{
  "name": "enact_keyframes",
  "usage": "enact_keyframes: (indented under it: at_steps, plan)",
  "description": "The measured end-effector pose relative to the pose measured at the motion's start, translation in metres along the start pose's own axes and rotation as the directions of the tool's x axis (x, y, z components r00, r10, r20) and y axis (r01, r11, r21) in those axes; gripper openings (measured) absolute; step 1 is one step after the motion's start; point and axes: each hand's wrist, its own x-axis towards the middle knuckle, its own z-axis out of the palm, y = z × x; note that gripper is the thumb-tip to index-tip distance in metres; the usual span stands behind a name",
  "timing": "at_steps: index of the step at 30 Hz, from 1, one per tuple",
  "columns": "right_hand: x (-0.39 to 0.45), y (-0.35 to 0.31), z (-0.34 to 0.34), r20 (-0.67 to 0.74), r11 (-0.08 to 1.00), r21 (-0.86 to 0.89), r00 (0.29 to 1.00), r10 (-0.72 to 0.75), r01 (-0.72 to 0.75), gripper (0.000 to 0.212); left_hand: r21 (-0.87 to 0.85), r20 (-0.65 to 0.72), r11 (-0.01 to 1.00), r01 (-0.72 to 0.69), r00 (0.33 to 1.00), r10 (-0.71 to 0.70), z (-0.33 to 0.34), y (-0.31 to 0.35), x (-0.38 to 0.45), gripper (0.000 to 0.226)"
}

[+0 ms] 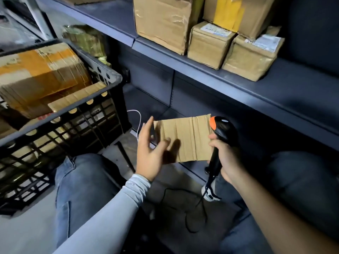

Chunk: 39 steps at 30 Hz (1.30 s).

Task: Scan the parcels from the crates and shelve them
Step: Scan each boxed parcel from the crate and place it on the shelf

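A flat brown cardboard parcel (pixel 189 138) is up in the air in front of the lower shelf. My left hand (pixel 150 158) grips its left edge loosely, thumb over the front, fingers spread and blurred. My right hand (pixel 225 158) is closed around the handle of a black barcode scanner (pixel 222 129) with an orange tip, right at the parcel's right edge. At the left stands a black plastic crate (pixel 73 107) holding several taped cardboard parcels (pixel 42 70).
A dark shelf board (pixel 256 88) runs above the hands, carrying a large box (pixel 165 24) and two small labelled boxes (pixel 209 44), (pixel 251 57). The scanner's black cable (pixel 192 208) trails on the floor. My knees in jeans (pixel 82 180) are below, beside the crate.
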Motion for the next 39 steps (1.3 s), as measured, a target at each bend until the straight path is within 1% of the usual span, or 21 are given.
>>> enact_keyframes:
  at_steps: [1,2,4,5,7,9,10,11,12,13,16,19,22,24,26,27,29,32,34,35,39]
  plan:
    - [0.001,0.005,-0.003,-0.002,1.000,0.002,1.000,0.010,-0.010,0.028,-0.171,0.004,0.976,0.135,0.991,-0.136,-0.001,0.004,0.001,0.064]
    - [0.001,0.008,-0.006,0.000,1.000,0.000,1.000,0.021,-0.021,0.026,-0.304,0.029,0.913,0.271,0.961,-0.276,-0.004,0.008,0.002,0.059]
    - [0.001,0.013,-0.011,0.011,0.999,-0.001,0.999,0.053,-0.053,0.022,-0.436,0.097,0.776,0.456,0.881,-0.463,-0.015,0.012,0.004,0.050]
    - [0.002,0.013,-0.012,0.018,0.998,-0.006,0.998,0.059,-0.059,0.019,-0.472,0.124,0.720,0.508,0.847,-0.517,-0.020,0.010,0.006,0.051]
    - [0.004,0.012,-0.012,0.022,0.998,-0.018,0.998,0.066,-0.065,0.013,-0.492,0.158,0.662,0.565,0.806,-0.571,-0.030,0.003,0.008,0.061]
    - [0.008,0.010,-0.014,0.028,0.996,-0.021,0.996,0.085,-0.084,0.005,-0.440,0.201,0.659,0.609,0.783,-0.589,-0.034,0.000,0.010,0.070]
    - [0.010,0.010,-0.016,0.026,0.995,-0.024,0.995,0.101,-0.100,0.004,-0.405,0.223,0.658,0.634,0.767,-0.602,-0.036,-0.002,0.010,0.069]
    - [0.013,0.010,-0.018,0.031,0.993,-0.028,0.992,0.118,-0.117,0.011,-0.381,0.237,0.653,0.655,0.752,-0.615,-0.037,-0.002,0.009,0.065]
    - [0.016,0.012,-0.020,0.034,0.991,-0.038,0.990,0.133,-0.132,0.021,-0.353,0.237,0.656,0.667,0.742,-0.628,-0.038,-0.003,0.009,0.062]
    - [0.017,0.013,-0.021,0.024,0.989,-0.047,0.990,0.139,-0.138,0.026,-0.327,0.235,0.656,0.680,0.731,-0.640,-0.039,-0.004,0.008,0.060]
    - [0.016,0.017,-0.024,-0.010,0.992,-0.049,0.994,0.112,-0.112,0.015,-0.273,0.213,0.663,0.697,0.716,-0.665,-0.035,-0.004,0.006,0.047]
    - [0.014,0.019,-0.025,0.000,0.993,-0.055,0.994,0.107,-0.107,0.024,-0.210,0.167,0.667,0.715,0.698,-0.696,-0.029,-0.006,0.004,0.039]
    - [0.015,0.019,-0.026,0.026,0.992,-0.083,0.995,0.100,-0.098,0.020,-0.183,0.171,0.645,0.742,0.670,-0.723,-0.030,-0.003,0.004,0.029]
    - [0.017,0.019,-0.027,0.047,0.989,-0.089,0.991,0.122,-0.117,0.023,-0.213,0.158,0.646,0.733,0.678,-0.717,-0.032,-0.002,0.005,0.020]
    - [0.020,0.019,-0.028,0.063,0.987,-0.097,0.989,0.136,-0.129,0.030,-0.242,0.165,0.669,0.702,0.710,-0.685,-0.032,-0.001,0.007,0.010]
    - [0.021,0.019,-0.028,0.071,0.986,-0.095,0.987,0.142,-0.135,0.035,-0.233,0.180,0.687,0.689,0.724,-0.665,-0.032,-0.001,0.007,0.015]
    - [0.022,0.018,-0.029,0.082,0.988,-0.075,0.986,0.143,-0.137,0.038,-0.184,0.196,0.723,0.667,0.745,-0.638,-0.031,-0.003,0.007,0.033]
    - [0.021,0.016,-0.030,0.083,0.988,-0.080,0.987,0.137,-0.130,0.048,-0.129,0.187,0.736,0.665,0.745,-0.640,-0.030,-0.006,0.007,0.066]
    - [0.020,0.015,-0.031,0.078,0.990,-0.087,0.990,0.115,-0.108,0.051,-0.093,0.199,0.744,0.662,0.744,-0.637,-0.030,-0.005,0.007,0.076]
    - [0.021,0.015,-0.031,0.075,0.991,-0.093,0.992,0.101,-0.093,0.047,-0.082,0.208,0.747,0.660,0.744,-0.635,-0.029,-0.005,0.007,0.078]
    - [0.019,0.012,-0.031,0.094,0.992,-0.097,0.992,0.085,-0.076,0.012,-0.108,0.231,0.740,0.664,0.740,-0.631,-0.030,-0.004,0.007,0.076]
